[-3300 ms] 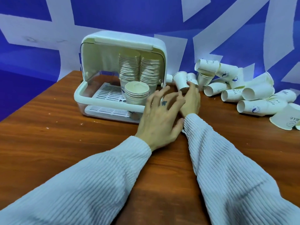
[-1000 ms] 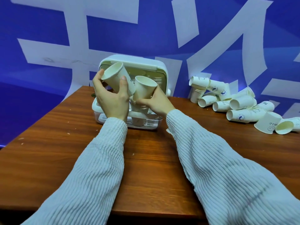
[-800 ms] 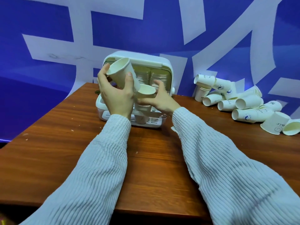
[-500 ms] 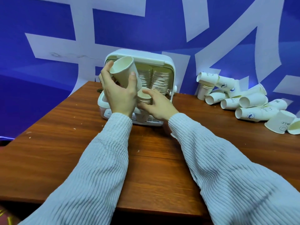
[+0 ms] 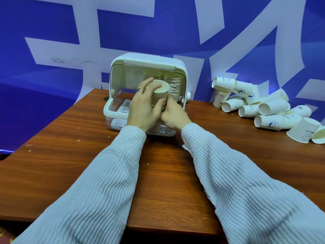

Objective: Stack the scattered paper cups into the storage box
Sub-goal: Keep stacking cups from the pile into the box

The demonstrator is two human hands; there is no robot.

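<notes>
- A cream paper cup (image 5: 160,93) is gripped round its wall by the left hand (image 5: 143,110), mouth up, just above the short front stack, which is mostly hidden behind the hands.
- The right hand (image 5: 173,114) is curled low beside that stack; whether it pinches the stack cannot be told.
- The white plastic storage box with raised lid (image 5: 147,88) is already crowded by two tall nested cup stacks (image 5: 171,85) at its back.
- If the cup is lowered tilted, its rim may be caught and the short stack pushed over.
- The thin wall may be dented by squeezing.
- Many scattered white paper cups (image 5: 263,110) remain on the brown wooden table (image 5: 52,155), so the task is judged far from done.
</notes>
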